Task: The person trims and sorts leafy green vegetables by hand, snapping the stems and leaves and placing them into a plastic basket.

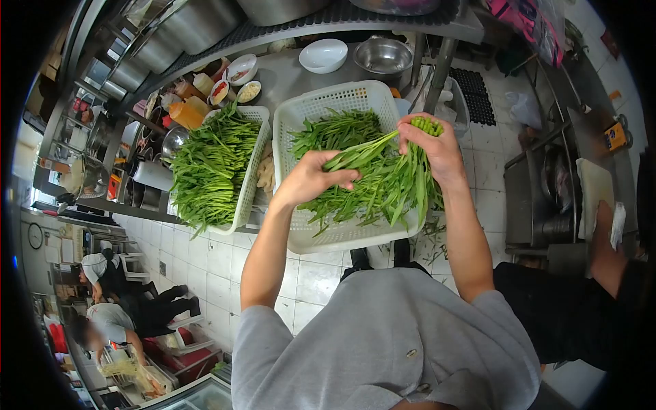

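Note:
My right hand (435,149) is closed around a bunch of water spinach (418,179), its cut stem ends showing above the fist and its leaves hanging down. My left hand (316,179) pinches the leafy end of a few stalks that stretch across from the right hand. Both hands are over a white perforated basket (290,113), which holds more loose water spinach (342,130). To its left, a second white basket (254,167) is heaped with water spinach stalks (219,160) lying side by side.
Behind the baskets, a steel counter carries a white bowl (323,56), a metal bowl (383,56), small bowls of ingredients and sauce bottles (186,115). Large pots (198,27) stand on the shelf above. Another person's arm (603,239) is at the right; two people work at lower left.

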Demonstrator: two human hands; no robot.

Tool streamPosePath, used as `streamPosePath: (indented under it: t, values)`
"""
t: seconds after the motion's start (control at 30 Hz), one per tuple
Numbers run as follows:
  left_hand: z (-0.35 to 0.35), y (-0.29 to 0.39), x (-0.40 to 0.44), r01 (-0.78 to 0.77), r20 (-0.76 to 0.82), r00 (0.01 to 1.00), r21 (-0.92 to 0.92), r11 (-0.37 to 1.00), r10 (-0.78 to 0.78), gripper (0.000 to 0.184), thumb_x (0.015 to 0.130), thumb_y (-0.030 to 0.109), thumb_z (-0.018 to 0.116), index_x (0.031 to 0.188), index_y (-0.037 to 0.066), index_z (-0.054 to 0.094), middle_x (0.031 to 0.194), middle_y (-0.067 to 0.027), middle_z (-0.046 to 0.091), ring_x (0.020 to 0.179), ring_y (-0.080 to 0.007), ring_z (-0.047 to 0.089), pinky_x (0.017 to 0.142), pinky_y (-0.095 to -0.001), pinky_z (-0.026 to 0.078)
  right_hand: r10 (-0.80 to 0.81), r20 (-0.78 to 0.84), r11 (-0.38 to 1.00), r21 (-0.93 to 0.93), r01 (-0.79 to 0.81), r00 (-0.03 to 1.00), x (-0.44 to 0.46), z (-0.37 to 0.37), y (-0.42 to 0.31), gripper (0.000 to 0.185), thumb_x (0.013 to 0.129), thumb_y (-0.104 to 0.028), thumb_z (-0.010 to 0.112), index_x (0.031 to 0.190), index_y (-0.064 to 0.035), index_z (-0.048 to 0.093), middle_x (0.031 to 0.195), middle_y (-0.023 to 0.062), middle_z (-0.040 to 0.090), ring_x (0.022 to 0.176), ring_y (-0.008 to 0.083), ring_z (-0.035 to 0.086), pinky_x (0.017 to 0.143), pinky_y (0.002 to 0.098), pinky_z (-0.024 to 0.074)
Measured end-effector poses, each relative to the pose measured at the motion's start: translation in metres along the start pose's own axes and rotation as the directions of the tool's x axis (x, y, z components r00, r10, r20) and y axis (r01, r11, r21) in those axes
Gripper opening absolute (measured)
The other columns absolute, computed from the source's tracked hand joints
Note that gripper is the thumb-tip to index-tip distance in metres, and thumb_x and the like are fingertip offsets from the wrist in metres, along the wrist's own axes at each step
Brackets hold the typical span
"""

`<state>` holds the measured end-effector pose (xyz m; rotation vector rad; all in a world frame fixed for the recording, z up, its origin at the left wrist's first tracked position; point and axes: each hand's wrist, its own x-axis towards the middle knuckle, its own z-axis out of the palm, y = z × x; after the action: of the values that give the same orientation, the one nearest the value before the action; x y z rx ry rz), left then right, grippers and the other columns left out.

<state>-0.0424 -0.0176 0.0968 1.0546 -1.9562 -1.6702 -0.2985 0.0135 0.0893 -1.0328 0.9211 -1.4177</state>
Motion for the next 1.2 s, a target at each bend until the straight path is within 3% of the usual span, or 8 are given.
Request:
streamPosePath:
  t: [0.1,0.13,0.23,0.4,0.5,0.63,0.83,1.2]
  values:
    - [-0.013,-0.030,-0.007,0.105,-0.031,0.994,-0.077,0.991,-0.108,0.027,0.091,0.013,0.069,0.113,-0.001,0.067,0.095,-0.0066,0.072,0.079,-0.0091,0.065,0.075,-0.0242,0.051,-0.030,0.008,0.999,-0.012,0.030,1.000,0.000,-0.010,-0.006,0.017,0.086,-0.011,0.072,0.096,0.0018,0.068,0.073,0.0032,0.063,0.063,0.0107,0.059,0.060,0.0244,0.0462]
    - [-0.020,-0.036,-0.010,0.161,-0.059,0.986,0.102,0.982,-0.155,0.025,0.092,0.012,0.067,0.113,-0.001,0.068,0.098,-0.0083,0.072,0.085,-0.0118,0.066,0.080,-0.0263,0.052,-0.028,0.013,0.999,-0.021,0.028,1.000,0.000,-0.014,-0.006,0.017,0.085,-0.010,0.072,0.097,0.0020,0.068,0.073,0.0037,0.063,0.064,0.0110,0.059,0.060,0.0245,0.0463]
    - [-0.026,-0.043,-0.018,0.054,-0.253,0.967,0.315,0.947,0.029,0.023,0.094,0.010,0.063,0.114,0.000,0.067,0.101,-0.0083,0.072,0.092,-0.0144,0.066,0.085,-0.0281,0.051,-0.002,0.055,1.000,-0.026,0.003,0.998,-0.002,-0.020,-0.014,0.017,0.085,-0.006,0.068,0.099,0.0035,0.065,0.068,0.0077,0.060,0.062,0.0154,0.058,0.062,0.0300,0.0475]
    - [-0.033,-0.012,-0.015,-0.172,-0.508,0.835,0.122,0.977,0.211,0.021,0.094,0.012,0.062,0.112,0.001,0.069,0.100,-0.0081,0.071,0.094,-0.0136,0.065,0.086,-0.0281,0.050,-0.008,0.104,0.997,0.073,0.000,0.995,0.000,-0.027,-0.009,0.020,0.086,-0.009,0.069,0.101,0.0031,0.067,0.072,0.0052,0.063,0.064,0.0121,0.060,0.060,0.0255,0.0469]
    - [-0.019,0.013,-0.012,-0.230,-0.519,0.798,0.204,0.952,0.305,0.020,0.095,0.012,0.064,0.108,-0.002,0.069,0.102,-0.0062,0.071,0.095,-0.0140,0.065,0.084,-0.0257,0.050,-0.015,0.110,0.998,0.064,0.008,0.994,0.000,-0.024,-0.009,0.020,0.086,-0.009,0.070,0.100,0.0036,0.066,0.072,0.0053,0.062,0.064,0.0126,0.060,0.060,0.0260,0.0469]
    - [0.010,0.047,-0.006,-0.317,-0.323,0.795,0.499,0.806,0.513,0.017,0.089,0.010,0.069,0.103,0.003,0.072,0.099,-0.0066,0.072,0.090,-0.0160,0.066,0.081,-0.0287,0.051,-0.017,0.130,0.998,0.061,0.009,0.991,0.001,-0.021,-0.010,0.019,0.086,-0.009,0.069,0.099,0.0037,0.066,0.072,0.0057,0.062,0.064,0.0133,0.060,0.061,0.0266,0.0469]
    - [0.025,0.045,0.005,-0.287,-0.272,0.853,0.468,0.836,0.445,0.018,0.086,0.010,0.072,0.100,0.000,0.072,0.094,-0.0086,0.072,0.084,-0.0162,0.067,0.077,-0.0290,0.052,-0.041,0.101,0.994,0.105,0.030,0.994,-0.004,-0.020,-0.014,0.017,0.086,-0.007,0.065,0.098,0.0044,0.063,0.066,0.0100,0.059,0.062,0.0177,0.057,0.064,0.0322,0.0477]
    - [0.018,0.028,0.006,-0.245,-0.489,0.823,0.154,0.957,0.290,0.017,0.093,0.012,0.065,0.100,-0.003,0.070,0.087,-0.0057,0.072,0.082,-0.0094,0.065,0.076,-0.0248,0.051,-0.068,0.066,0.994,0.085,0.062,0.996,-0.011,-0.030,-0.019,0.016,0.086,-0.007,0.067,0.097,0.0044,0.064,0.068,0.0087,0.061,0.062,0.0164,0.058,0.062,0.0312,0.0481]
